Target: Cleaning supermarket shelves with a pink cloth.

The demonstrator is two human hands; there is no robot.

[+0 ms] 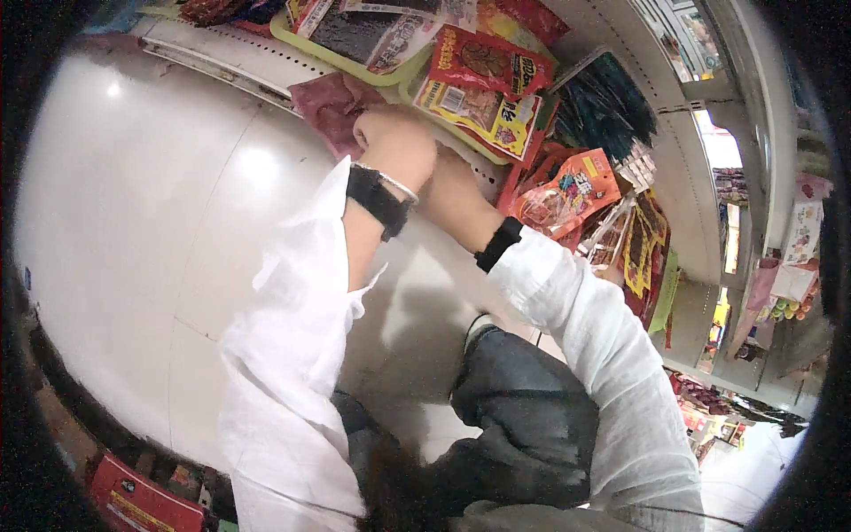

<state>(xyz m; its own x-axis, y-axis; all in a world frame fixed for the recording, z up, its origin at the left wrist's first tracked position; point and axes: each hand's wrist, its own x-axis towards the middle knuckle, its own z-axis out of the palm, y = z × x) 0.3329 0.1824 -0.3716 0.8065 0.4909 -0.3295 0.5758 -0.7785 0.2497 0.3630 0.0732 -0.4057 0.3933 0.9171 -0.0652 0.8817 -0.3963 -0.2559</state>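
My left hand (396,142) is closed on a dark pink cloth (330,108) at the front edge of the shelf. The cloth hangs bunched beside its fingers, next to a pale green tray (324,51). Close by on the right, my right hand (448,182) reaches in behind the left one. Its fingers are hidden, so whether it also touches the cloth does not show. Just beyond both hands lies a yellow and red snack packet (483,120), with a red snack packet (487,64) on top of it.
Orange snack packets (572,191) and dark teal packets (607,93) fill the shelf to the right. A perforated white shelf (226,53) runs along the far side. Pale floor tiles (133,204) spread at left. A red box (146,498) stands at lower left.
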